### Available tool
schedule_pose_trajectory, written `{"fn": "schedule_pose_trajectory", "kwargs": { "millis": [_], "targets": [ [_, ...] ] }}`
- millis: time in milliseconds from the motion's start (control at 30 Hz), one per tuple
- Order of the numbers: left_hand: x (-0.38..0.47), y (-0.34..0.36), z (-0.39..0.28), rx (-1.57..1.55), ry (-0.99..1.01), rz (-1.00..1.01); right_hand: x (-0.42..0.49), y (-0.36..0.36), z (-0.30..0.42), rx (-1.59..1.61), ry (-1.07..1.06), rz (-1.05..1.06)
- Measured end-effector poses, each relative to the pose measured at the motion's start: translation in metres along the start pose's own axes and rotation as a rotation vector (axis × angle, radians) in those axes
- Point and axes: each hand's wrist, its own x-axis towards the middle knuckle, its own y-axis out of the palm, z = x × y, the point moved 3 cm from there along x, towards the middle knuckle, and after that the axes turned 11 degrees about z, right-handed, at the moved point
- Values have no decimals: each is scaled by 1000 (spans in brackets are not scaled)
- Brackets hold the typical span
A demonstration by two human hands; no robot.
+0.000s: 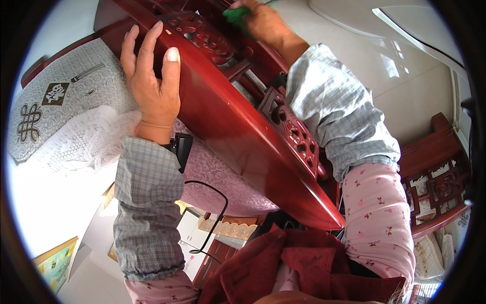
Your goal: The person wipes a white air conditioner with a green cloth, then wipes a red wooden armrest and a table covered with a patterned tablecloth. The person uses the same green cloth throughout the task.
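A broad, glossy red-brown wooden armrest [243, 133] of a carved chair or sofa runs diagonally in front of me. My left hand [155, 83] lies against its upper left end with fingers spread, holding nothing. A black device is strapped at that wrist. Beyond the armrest, my right hand [267, 24] grips a green cloth [238, 16] close to the furniture's far side; motion blurs the cloth. Between the hands is a carved openwork panel [205, 36], and a second carved panel [294, 135] sits lower, beside my right sleeve.
A grey-white patterned cover [83, 72] with white lace lies left of the armrest. Pink patterned fabric [224, 178] shows below it. A black cable [226, 205] hangs by my left sleeve. Pale tiled floor [398, 87] and another carved wooden seat [436, 182] are to the right.
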Motion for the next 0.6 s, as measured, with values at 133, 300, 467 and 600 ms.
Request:
{"fn": "schedule_pose_trajectory", "kwargs": {
  "millis": [133, 300, 467, 600],
  "targets": [
    [0, 1, 0, -15, -6, 5, -9, 44, 0, -437, 104, 352],
    [0, 0, 0, 10, -8, 12, -17, 45, 20, -963, -104, 388],
    [0, 0, -1, -5, -19, 21, -18, 38, 33, -1148, -156, 423],
    [0, 0, -1, 20, -14, 24, -7, 41, 34, -1275, -166, 371]
  ]
}}
